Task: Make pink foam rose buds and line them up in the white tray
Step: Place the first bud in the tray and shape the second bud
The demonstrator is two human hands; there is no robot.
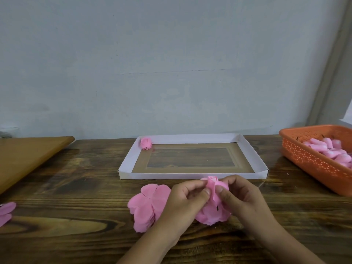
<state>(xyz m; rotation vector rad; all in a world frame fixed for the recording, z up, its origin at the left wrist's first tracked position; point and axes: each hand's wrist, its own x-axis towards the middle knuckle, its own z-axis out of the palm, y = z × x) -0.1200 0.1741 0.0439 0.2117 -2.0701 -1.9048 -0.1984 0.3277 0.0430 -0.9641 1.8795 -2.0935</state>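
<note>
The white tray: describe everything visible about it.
The white tray is a shallow rectangular box of what looks like white card, with low folded walls. Its floor is brown card framing a clear window through which the wooden table shows. It lies flat at the table's back, long side toward the person. One finished pink rose bud sits in its far left corner.

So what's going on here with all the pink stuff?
A person is making foam roses. Both the left hand and the right hand pinch a half-wrapped pink bud just in front of the white tray. One finished bud sits in the tray's far left corner. A stack of flat pink petals lies on the wooden table, and an orange basket on the right holds more pink pieces.
</note>
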